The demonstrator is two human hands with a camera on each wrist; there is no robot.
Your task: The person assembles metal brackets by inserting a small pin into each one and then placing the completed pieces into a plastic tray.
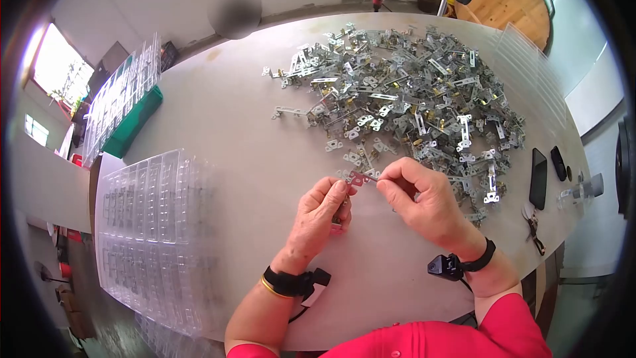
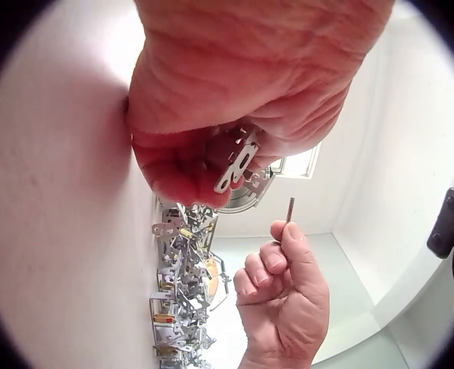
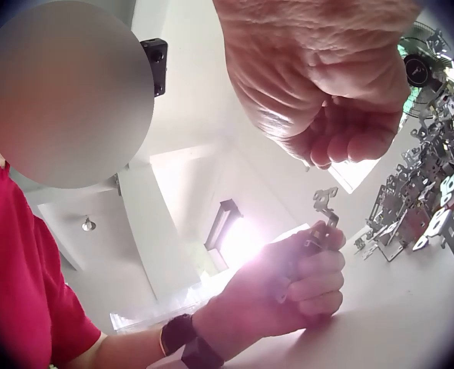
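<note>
The left hand point(image 1: 322, 211), fingers curled, grasps small silver metal brackets with punched holes point(image 2: 238, 163) above the pale table point(image 1: 265, 146). The right hand point(image 1: 427, 197) pinches a thin, narrow metal piece point(image 2: 291, 210) between thumb and forefinger, close to the left hand. Just beyond the hands spreads a large, tangled heap of silver and brass-coloured metal fittings point(image 1: 404, 103). To the left lie clear plastic compartment trays point(image 1: 149, 215); farther back, more clear trays stand by a green bin point(image 1: 134, 121). To the right are a black rectangular phone point(image 1: 538, 179) and a small hand tool point(image 1: 532, 227).
</note>
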